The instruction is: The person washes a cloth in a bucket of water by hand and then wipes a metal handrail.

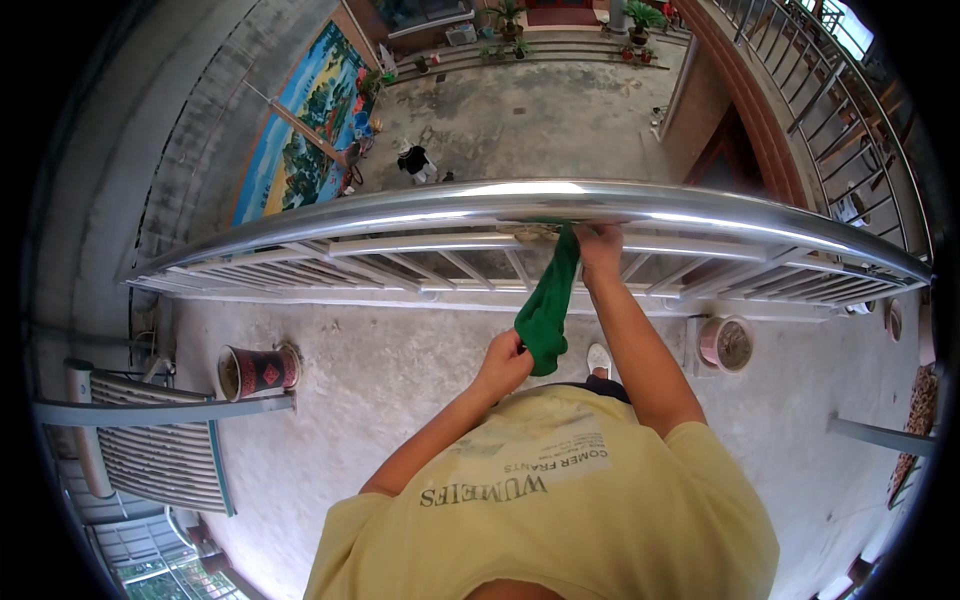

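Note:
A green cloth [546, 326] stretches between my two hands beneath a shiny stainless steel handrail [450, 201]. My left hand [508, 365] grips its lower, bunched end close to my waist. At the upper end, my right hand [601, 247] holds the cloth just under the handrail, by the thinner rail [690, 247]. The fingertips of that hand are partly hidden by the handrail and cloth. Below these rails run slim metal balusters [397, 268].
A red-and-black patterned pot [259, 371] stands to the left, near a slatted lounger [157, 442]. To the right is a pink plant pot [726, 343]. Beyond the railing lies a lower concrete courtyard [517, 112] with potted plants and a painted landscape mural [315, 127].

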`<state>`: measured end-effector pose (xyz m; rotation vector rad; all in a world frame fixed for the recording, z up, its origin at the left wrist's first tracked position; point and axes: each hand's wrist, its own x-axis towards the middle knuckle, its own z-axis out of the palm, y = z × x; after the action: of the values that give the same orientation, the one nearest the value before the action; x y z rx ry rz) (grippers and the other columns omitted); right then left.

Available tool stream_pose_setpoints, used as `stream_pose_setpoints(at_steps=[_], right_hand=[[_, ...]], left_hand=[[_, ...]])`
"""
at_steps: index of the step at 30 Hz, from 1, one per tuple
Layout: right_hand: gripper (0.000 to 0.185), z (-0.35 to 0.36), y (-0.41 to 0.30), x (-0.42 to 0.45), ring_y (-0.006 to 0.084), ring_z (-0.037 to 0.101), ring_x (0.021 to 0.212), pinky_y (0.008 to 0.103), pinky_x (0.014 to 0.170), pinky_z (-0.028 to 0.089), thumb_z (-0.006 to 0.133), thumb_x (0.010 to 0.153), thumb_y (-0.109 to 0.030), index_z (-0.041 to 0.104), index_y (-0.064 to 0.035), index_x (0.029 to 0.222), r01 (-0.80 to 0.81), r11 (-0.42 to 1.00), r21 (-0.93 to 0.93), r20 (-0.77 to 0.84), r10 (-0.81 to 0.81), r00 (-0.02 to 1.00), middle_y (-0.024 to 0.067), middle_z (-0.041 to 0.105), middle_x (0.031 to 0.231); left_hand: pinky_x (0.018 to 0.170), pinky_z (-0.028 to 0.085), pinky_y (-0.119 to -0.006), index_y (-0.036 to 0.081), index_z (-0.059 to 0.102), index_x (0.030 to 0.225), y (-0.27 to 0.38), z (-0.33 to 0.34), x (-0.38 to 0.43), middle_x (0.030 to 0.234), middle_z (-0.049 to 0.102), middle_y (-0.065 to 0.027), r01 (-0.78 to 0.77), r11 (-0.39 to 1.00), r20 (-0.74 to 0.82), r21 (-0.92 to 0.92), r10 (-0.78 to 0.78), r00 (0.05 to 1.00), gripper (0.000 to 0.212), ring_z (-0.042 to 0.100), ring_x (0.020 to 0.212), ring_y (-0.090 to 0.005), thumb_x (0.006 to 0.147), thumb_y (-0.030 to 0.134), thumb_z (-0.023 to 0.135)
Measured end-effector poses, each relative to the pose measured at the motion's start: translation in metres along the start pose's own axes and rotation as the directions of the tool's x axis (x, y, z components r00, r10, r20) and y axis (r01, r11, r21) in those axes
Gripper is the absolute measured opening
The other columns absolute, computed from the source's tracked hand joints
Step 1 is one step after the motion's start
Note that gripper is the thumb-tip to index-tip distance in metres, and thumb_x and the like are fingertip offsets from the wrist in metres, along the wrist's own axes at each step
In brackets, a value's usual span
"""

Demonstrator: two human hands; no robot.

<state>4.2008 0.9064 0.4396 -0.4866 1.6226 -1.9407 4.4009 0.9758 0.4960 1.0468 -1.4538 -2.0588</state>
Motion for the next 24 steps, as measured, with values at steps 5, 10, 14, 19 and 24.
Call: stream_pose_setpoints(at_steps=[5,10,14,19,24], right_hand=[[0.004,-0.009,0.019,0.016,0.0136,0.052,0.058,0.0256,0.052,0.041,0.056,0.073,-0.001,0.057,-0.0017,0.076,-0.064,0.988,-0.138,-0.026,0.061,0.998,0.0052,0.056,0.070],[0.013,-0.043,0.038,-0.018,0.0159,0.056,0.058,0.0252,0.053,0.046,0.058,0.074,-0.003,0.058,0.0006,0.087,-0.469,0.855,0.223,0.089,0.461,0.883,0.0073,0.059,0.073],[0.022,-0.073,0.047,-0.032,0.0202,0.058,0.065,0.0299,0.058,0.050,0.053,0.076,0.001,0.053,0.0002,0.098,-0.612,0.689,0.389,0.277,0.546,0.791,0.0096,0.058,0.081],[0.026,-0.058,0.025,-0.027,0.0214,0.058,0.077,0.0329,0.068,0.051,0.047,0.076,0.007,0.051,-0.0005,0.101,-0.491,0.655,0.574,0.299,0.390,0.871,0.0097,0.059,0.087],[0.036,-0.023,0.021,-0.010,0.0175,0.057,0.081,0.0271,0.070,0.047,0.047,0.074,0.008,0.051,-0.0006,0.110,-0.360,0.820,0.446,0.306,0.238,0.922,0.0080,0.059,0.090]], left_hand=[[0.057,0.041,-0.021,-0.001,0.057,0.096,-0.007,0.000,0.002,0.079,0.059,-0.0006,-0.005,1.000,-0.023,-0.006,0.005,1.000,0.018,0.050,0.067,-0.0056,0.083,0.011,0.053],[0.057,0.042,-0.021,-0.001,0.057,0.095,0.000,-0.005,-0.001,0.079,0.059,-0.0012,-0.054,0.998,-0.032,0.035,0.056,0.998,0.017,0.051,0.067,-0.0057,0.083,0.011,0.053],[0.057,0.041,-0.021,0.000,0.057,0.095,0.000,-0.011,-0.008,0.080,0.060,-0.0013,0.026,1.000,-0.016,0.007,-0.026,1.000,0.018,0.051,0.066,-0.0059,0.083,0.012,0.053],[0.057,0.041,-0.020,0.000,0.057,0.096,-0.006,-0.014,-0.014,0.080,0.060,-0.0012,0.032,0.999,-0.033,-0.044,-0.033,0.999,0.018,0.050,0.065,-0.0060,0.083,0.012,0.053],[0.058,0.042,-0.021,-0.001,0.057,0.096,-0.002,-0.014,-0.013,0.082,0.060,-0.0018,0.006,1.000,-0.046,-0.025,-0.007,0.999,0.017,0.051,0.067,-0.0057,0.083,0.010,0.052]])
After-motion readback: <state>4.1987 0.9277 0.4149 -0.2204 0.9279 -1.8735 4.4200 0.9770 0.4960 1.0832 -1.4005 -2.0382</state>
